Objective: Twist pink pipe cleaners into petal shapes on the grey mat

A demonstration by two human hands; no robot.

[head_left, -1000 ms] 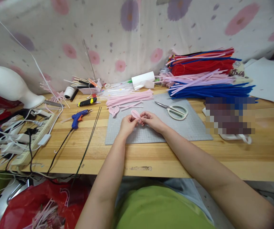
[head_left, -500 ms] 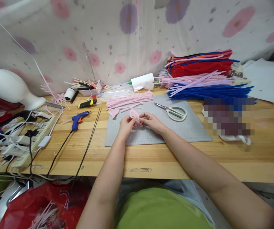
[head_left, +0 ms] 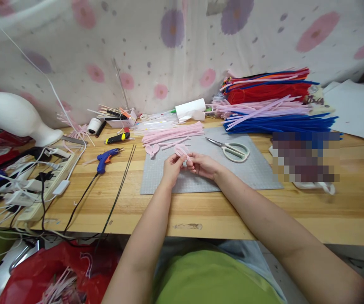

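Between my two hands is a pink pipe cleaner bent into a looped petal shape. My left hand pinches it from the left, and my right hand pinches its lower end from the right; the fingertips nearly meet and hide that end. Both hands are just above the grey cutting mat. A finished-looking pink pipe-cleaner piece with two loops lies at the mat's left. Behind the hands is a row of straight pink pipe cleaners. Scissors with pale handles lie to the right.
Left on the wooden table are a blue glue gun, thin dark wires, a yellow-black utility knife and a cabled power strip. Pipe-cleaner bundles are piled back right. A red bag of scraps hangs below the edge.
Both hands have shifted slightly right with the looped pipe cleaner. My right hand has turned a little, and its fingers are curled more at the lower end. The view has moved slightly.
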